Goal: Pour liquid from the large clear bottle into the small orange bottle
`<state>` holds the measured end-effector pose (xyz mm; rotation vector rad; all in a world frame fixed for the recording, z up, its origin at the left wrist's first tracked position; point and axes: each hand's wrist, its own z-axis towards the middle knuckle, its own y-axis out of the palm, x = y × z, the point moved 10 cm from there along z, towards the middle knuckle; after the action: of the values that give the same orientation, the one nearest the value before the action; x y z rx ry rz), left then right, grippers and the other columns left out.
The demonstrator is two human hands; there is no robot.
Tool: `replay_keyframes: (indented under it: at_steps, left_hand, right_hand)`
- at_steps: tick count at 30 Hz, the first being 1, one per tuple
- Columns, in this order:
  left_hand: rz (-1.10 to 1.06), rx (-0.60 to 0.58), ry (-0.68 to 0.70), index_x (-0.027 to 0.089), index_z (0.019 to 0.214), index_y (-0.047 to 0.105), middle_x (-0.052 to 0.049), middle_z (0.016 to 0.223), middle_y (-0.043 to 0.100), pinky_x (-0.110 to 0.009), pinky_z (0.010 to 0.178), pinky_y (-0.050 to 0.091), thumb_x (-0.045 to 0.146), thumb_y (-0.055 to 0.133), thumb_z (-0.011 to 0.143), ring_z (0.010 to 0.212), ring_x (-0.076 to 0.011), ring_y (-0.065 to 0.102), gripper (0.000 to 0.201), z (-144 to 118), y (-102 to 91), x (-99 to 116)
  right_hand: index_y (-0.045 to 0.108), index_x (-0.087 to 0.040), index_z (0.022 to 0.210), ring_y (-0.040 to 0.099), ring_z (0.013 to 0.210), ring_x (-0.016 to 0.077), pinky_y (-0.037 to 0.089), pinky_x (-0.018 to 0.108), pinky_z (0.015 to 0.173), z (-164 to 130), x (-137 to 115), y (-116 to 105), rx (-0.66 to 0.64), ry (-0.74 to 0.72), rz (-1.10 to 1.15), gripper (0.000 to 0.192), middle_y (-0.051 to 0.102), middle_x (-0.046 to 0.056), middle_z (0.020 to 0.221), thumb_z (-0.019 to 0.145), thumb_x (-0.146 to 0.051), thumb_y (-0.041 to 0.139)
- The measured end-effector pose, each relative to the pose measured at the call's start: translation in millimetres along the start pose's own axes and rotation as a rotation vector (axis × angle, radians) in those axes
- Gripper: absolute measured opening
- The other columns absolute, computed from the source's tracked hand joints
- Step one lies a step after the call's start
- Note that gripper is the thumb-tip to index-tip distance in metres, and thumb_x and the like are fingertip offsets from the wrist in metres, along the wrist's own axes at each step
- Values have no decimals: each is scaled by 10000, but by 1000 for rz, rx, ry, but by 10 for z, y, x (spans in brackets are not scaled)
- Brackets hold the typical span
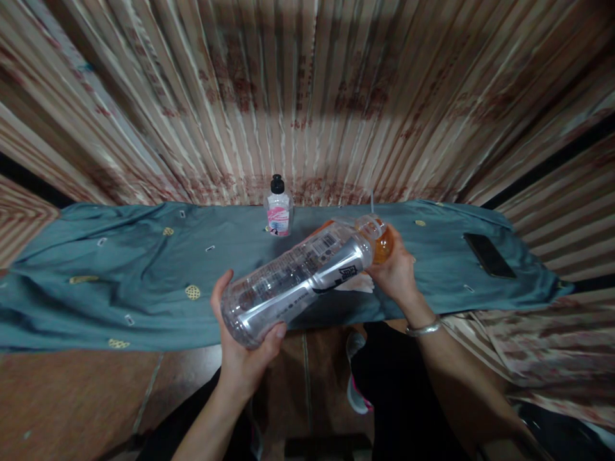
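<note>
A large clear plastic bottle [293, 282] with a silver label lies tilted in the air, its top end to the upper right. My left hand [245, 358] is wrapped round its base. At its top end, my right hand [396, 269] is closed round a see-through orange container [383, 244], partly hidden by the fingers and the bottle. I cannot tell whether the bottle and the container touch. Some orange also shows behind the bottle. Beneath the bottle's top end, something white, like a tissue [358, 283], lies on the cloth.
A small clear bottle [278, 214] with a black cap and pink label stands at the back of the cloth-covered table [144, 275]. A dark phone [489, 255] lies at the right. Striped curtains [307, 96] hang behind and at the sides.
</note>
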<state>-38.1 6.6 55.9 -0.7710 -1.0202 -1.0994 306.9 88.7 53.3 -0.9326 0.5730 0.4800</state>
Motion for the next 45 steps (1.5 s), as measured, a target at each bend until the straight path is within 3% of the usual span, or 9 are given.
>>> replay_keyframes:
  at_steps: [32, 45]
  left_hand:
    - [-21, -23, 85, 215, 1477, 416, -69, 1131, 674, -318, 849, 576, 453, 885, 739, 941, -200, 719, 907, 10, 27, 84]
    - [17, -22, 73, 222, 1475, 406, -78, 1148, 654, -364, 856, 584, 467, 880, 730, 948, -225, 707, 916, 5, 26, 75]
  right_hand:
    - [502, -169, 1462, 789, 1071, 378, 658, 509, 914, -6, -36, -15, 8, -3, -20, 926, 789, 172, 1225, 675, -542, 816]
    - [505, -167, 1465, 783, 1100, 383, 659, 520, 927, -2, -56, -32, 12, -13, -36, 935, 783, 175, 1252, 667, -539, 822]
